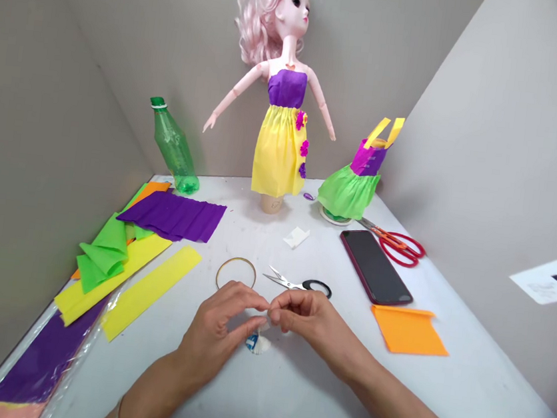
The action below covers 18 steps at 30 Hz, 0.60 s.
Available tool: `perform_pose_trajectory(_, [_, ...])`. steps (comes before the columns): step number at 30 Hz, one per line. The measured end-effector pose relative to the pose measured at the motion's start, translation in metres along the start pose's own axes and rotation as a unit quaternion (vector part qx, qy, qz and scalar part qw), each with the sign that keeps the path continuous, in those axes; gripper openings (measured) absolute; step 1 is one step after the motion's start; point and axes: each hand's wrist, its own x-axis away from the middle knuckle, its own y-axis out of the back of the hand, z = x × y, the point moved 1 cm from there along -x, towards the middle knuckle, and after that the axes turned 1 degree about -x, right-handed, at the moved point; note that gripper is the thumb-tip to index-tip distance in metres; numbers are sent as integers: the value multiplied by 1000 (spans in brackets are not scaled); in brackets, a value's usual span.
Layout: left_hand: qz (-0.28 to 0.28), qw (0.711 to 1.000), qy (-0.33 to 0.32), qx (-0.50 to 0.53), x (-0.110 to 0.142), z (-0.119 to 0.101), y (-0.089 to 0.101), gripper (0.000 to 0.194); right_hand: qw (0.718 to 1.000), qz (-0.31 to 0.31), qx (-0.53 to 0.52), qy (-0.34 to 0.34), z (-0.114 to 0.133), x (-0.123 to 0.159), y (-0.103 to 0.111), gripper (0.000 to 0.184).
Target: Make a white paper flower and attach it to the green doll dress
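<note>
left hand (220,316) curled, can't tell if gripping; right hand (304,312) pinched, can't see on what. black scissors (298,285) just beyond.

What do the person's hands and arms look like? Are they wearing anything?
The left hand and right hand wear no gloves, and no sleeves show. A thin, pale, shiny bangle is on the left forearm.

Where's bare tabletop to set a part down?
Biggest: right front, between orange sheet and right forearm. Smaller: between inner yellow strip and left hand; between purple sheet and white scrap.

Crowded: left edge, layered paper; right rear, phone, red scissors, small dress; just past the hands, bangle, black scissors.
</note>
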Motion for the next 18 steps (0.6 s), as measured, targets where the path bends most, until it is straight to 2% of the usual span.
perform_pose_trajectory(6, [-33, 995, -76, -57, 1, 1, -2, 9, 1000, 9, -27, -4, -1, 0, -2, 20])
perform_pose_trajectory(11, [-44, 979, -156, -124, 1, -1, 1, 13, 999, 21, -48, -9, -4, -2, -2, 27])
perform_pose_trajectory(18, [-9, 990, -114, -84, -1, -2, 5, 11, 999, 37, -33, -8, -5, -1, 0, 28])
